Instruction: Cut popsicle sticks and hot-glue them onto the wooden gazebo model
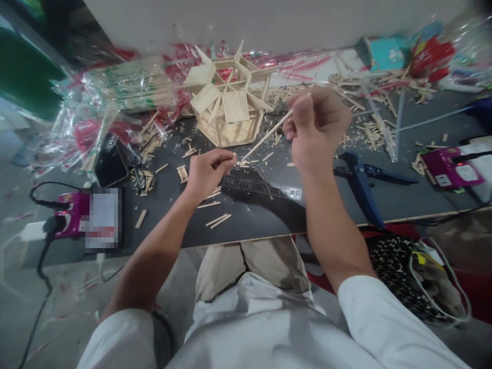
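Observation:
My right hand (317, 128) is closed around the upper end of a thin wooden stick (266, 137), which slants down to the left over the table. My left hand (205, 171) has thumb and index finger pinched together just left of the stick's lower tip; whatever small thing is between them I cannot make out. Beneath the hands lie a clear plastic ruler (265, 187) and scattered wood bits. Behind them stands a many-sided wooden stick model (230, 134) with slatted panels. Short cut sticks (218, 221) rest near the table's front edge.
Blue cutting pliers (361, 187) lie right of my right forearm. Bundled sticks in plastic wrap (130, 84) fill the back left. Purple power sockets (453, 168) sit at the right, with another, a phone (110, 161) and a blurred screen at left. Cables hang over the edges.

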Available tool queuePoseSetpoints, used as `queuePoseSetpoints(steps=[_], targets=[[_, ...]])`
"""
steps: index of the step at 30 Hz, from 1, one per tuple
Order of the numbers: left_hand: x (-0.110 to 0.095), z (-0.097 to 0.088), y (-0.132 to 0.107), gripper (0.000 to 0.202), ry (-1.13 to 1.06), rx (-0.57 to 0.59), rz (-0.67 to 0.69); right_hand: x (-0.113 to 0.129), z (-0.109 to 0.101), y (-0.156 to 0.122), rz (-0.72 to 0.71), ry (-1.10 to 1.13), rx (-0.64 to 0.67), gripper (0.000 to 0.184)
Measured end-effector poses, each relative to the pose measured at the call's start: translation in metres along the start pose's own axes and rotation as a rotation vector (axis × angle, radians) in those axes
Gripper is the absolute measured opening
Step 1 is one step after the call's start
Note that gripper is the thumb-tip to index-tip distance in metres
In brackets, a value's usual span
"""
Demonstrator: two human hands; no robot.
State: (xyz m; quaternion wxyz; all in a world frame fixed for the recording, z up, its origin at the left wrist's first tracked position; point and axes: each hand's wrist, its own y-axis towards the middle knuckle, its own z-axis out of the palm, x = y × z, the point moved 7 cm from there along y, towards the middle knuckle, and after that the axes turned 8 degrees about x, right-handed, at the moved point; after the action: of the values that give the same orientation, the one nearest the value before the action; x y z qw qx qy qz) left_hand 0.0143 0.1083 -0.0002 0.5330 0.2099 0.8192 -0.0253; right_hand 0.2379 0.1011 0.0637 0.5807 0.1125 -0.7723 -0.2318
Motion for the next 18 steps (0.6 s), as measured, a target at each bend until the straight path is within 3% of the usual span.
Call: queuePoseSetpoints(steps=[4,8,12,18], targets=[[-0.001,0.004,0.001,0.016,0.002,0.064,0.002,0.012,0.02,-0.007,-0.055,0.076,0.043,0.052],[0.001,0.008,0.002,0.013,0.023,0.177,0.026,0.018,0.048,-0.015,-0.082,0.01,0.283,0.046],[0.004,0.007,0.002,0.019,0.053,0.189,0.094,0.016,0.072,-0.025,-0.103,-0.092,0.488,0.045],[0.017,0.009,0.004,0.02,-0.11,0.191,-0.029,0.004,0.071,-0.027,-0.06,-0.04,0.431,0.042]])
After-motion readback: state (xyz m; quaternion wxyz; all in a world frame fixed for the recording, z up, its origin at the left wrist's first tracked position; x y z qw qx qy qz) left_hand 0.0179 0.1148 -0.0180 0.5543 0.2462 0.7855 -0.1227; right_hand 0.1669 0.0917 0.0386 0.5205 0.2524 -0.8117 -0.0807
